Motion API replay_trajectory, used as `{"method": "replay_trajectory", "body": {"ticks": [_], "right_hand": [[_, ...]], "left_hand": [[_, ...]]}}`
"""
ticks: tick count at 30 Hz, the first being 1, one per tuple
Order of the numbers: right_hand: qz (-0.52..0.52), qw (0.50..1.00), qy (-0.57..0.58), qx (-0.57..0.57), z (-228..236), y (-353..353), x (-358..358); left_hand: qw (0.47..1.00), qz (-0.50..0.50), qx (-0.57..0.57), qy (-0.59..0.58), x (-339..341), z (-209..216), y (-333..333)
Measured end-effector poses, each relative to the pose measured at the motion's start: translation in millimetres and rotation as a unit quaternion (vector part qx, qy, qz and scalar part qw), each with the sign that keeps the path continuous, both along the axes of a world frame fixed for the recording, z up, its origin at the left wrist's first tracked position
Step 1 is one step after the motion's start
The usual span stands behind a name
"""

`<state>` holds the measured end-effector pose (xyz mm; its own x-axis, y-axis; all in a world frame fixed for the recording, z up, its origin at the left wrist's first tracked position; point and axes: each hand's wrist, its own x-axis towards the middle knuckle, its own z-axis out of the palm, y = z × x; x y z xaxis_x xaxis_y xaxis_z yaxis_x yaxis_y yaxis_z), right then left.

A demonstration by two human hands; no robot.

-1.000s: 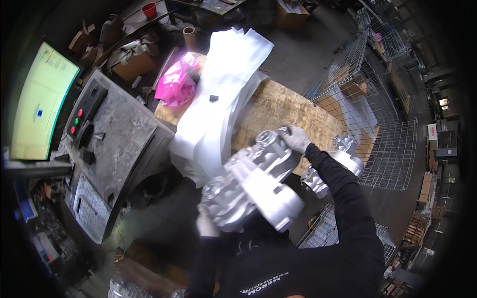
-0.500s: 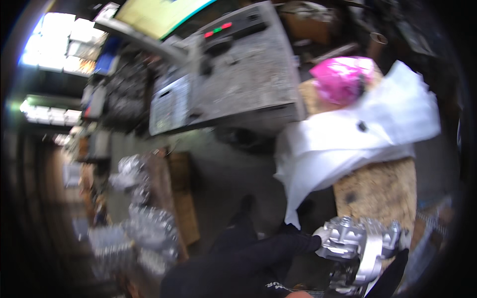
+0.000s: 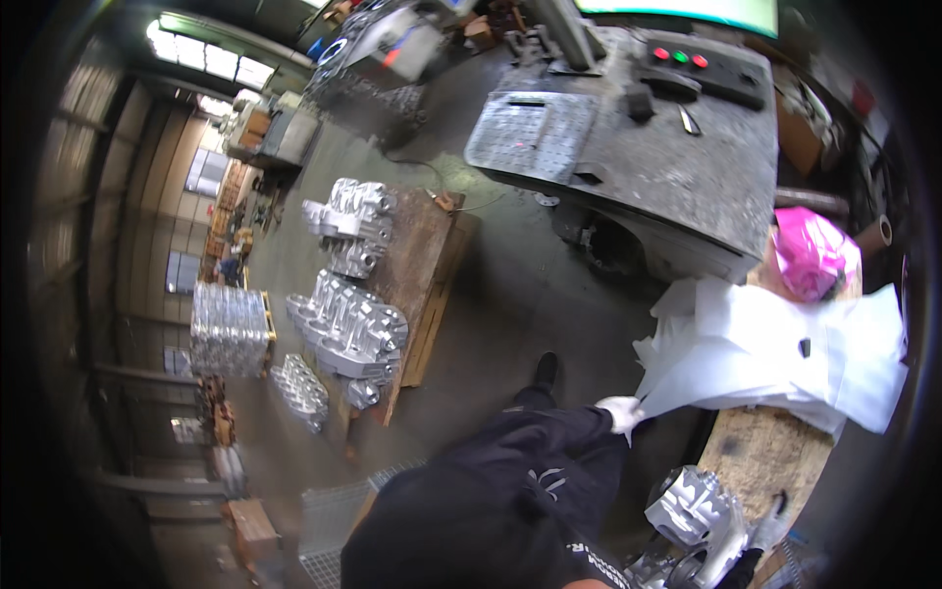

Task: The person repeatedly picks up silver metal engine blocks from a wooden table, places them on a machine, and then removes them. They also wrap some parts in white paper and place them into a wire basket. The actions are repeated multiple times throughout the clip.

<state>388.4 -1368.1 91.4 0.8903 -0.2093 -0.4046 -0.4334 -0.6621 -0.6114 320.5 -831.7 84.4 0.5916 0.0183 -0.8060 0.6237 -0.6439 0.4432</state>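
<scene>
Since a second ago, when both your hands held a silver metal part (image 3: 687,503) up in front of you, your left hand (image 3: 620,414) has come off it. It is now at the hanging corner of the white sheets (image 3: 746,339); the fingers meet that corner, but I cannot tell whether they are closed on it. Your right hand (image 3: 770,532) is low at the right, just beside the metal part; whether it grips anything I cannot tell. The metal part is at the lower end of the wooden table (image 3: 760,452), partly cut off by the picture's edge. Your view has swung left, bringing in more of the pallet (image 3: 419,245) and the metal castings (image 3: 348,324) on it.

The sheets overhang the table's left edge, and their upper end reaches past its far side. The pink bag (image 3: 814,257) sits against them, near the corner of the grey workbench (image 3: 677,162). Dark floor (image 3: 500,294) runs between the pallet and the table, with your shoe (image 3: 547,369) on it. Wire mesh (image 3: 339,525) borders your space at the lower left.
</scene>
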Motion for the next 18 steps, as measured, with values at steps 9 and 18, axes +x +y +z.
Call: {"method": "replay_trajectory", "body": {"ticks": [9,18], "right_hand": [[0.474,0.879,-0.012,0.057,15,413,-4],[0.591,0.787,0.175,0.043,-43,774,-160]], "left_hand": [[0.944,0.266,0.181,-0.073,-192,65,288],[0.726,0.341,0.597,0.005,-460,100,615]]}}
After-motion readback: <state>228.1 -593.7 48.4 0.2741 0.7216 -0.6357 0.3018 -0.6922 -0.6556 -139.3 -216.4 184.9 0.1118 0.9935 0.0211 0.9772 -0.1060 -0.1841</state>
